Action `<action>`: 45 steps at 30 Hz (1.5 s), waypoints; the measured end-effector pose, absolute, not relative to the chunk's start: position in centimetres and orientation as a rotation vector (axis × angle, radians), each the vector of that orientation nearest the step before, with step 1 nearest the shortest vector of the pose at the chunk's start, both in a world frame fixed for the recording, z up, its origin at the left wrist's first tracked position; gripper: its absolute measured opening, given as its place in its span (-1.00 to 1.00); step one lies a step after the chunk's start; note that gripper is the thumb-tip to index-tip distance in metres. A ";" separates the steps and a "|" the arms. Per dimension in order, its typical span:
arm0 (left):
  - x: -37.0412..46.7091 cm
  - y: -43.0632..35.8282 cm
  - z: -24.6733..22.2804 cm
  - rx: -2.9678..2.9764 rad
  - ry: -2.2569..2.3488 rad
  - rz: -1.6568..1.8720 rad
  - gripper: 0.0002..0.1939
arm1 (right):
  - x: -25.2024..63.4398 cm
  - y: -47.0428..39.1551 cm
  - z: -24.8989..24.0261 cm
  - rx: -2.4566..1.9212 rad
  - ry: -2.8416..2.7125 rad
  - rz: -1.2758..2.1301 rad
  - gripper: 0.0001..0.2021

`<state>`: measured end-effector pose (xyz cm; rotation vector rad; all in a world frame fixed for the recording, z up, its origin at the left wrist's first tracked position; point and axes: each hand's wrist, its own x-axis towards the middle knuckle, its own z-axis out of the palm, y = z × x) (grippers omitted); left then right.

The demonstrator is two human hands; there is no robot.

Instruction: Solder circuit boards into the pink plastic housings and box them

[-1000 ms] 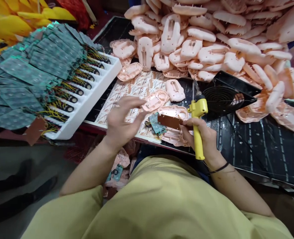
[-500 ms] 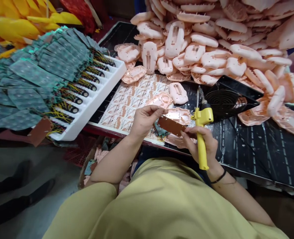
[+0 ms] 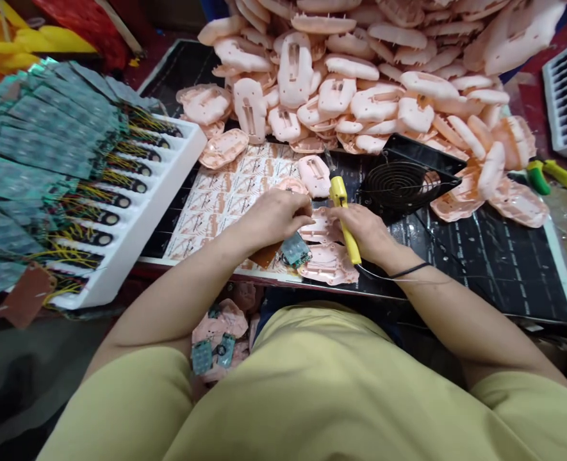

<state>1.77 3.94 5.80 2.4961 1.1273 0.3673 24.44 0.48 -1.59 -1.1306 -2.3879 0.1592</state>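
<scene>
My right hand (image 3: 366,232) grips a yellow soldering iron (image 3: 343,214), its tip pointing away from me toward a pink plastic shell (image 3: 319,225). My left hand (image 3: 274,218) rests fingers-down on that shell, pinching something small at it. A brown board (image 3: 266,257) pokes out under the left wrist, and a small green circuit board (image 3: 295,250) lies just below the hand. Another pink shell (image 3: 330,265) lies at the table's near edge, under my right hand.
A big heap of pink shells (image 3: 374,77) fills the far table. A black fan (image 3: 401,182) sits right of my hands. A white tray (image 3: 163,192) with wired green boards (image 3: 43,147) stands left. Green-yellow pliers (image 3: 550,176) lie far right. Finished pieces (image 3: 216,333) lie below the edge.
My left hand came from open in the air to the brown board, then down onto the pink shell. The brown board went from my right hand to under the left wrist. The iron tipped forward.
</scene>
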 end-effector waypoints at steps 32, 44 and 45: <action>5.4 3.4 2.2 2.645 1.134 0.028 -0.82 | 32.1 -8.2 -0.7 -0.962 -1.912 0.307 -0.73; 6.1 3.5 3.3 2.655 1.174 -0.096 -0.78 | 33.4 -8.5 0.2 -0.999 -1.764 0.239 -0.71; 6.2 3.4 3.3 2.669 1.175 -0.090 -0.77 | 33.4 -8.8 0.1 -1.014 -1.768 0.241 -0.72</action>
